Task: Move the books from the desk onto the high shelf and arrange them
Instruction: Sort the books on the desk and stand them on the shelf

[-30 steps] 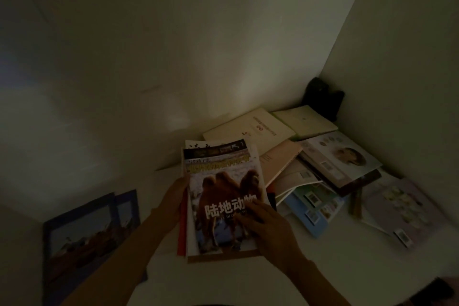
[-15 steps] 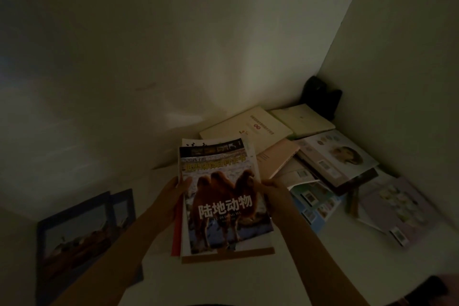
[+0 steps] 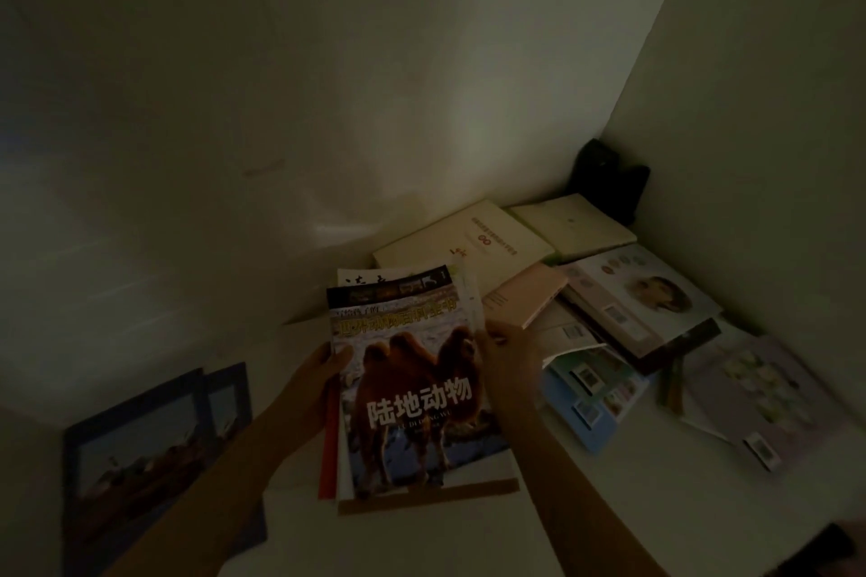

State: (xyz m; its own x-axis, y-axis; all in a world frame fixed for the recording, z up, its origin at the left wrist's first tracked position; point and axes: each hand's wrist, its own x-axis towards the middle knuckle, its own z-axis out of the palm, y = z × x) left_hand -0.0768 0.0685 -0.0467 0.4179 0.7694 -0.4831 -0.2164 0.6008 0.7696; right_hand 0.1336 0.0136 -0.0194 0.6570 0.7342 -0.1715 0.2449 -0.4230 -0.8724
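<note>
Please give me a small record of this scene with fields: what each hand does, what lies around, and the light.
left hand: grips left edge of the camel book
right hand: grips its right edge
camel book: top of a small stack
right of stack: loose books, among them a pink book and a cream book
far left: blue picture book, lying flat
corner: dark object, unclear
light: very dim

Dim and grainy throughout, the head view catches only a faint pale glow on the back wall (image 3: 464,131), while corners sink into shadow, edges bend with wide-angle distortion, and details smear softly.
</note>
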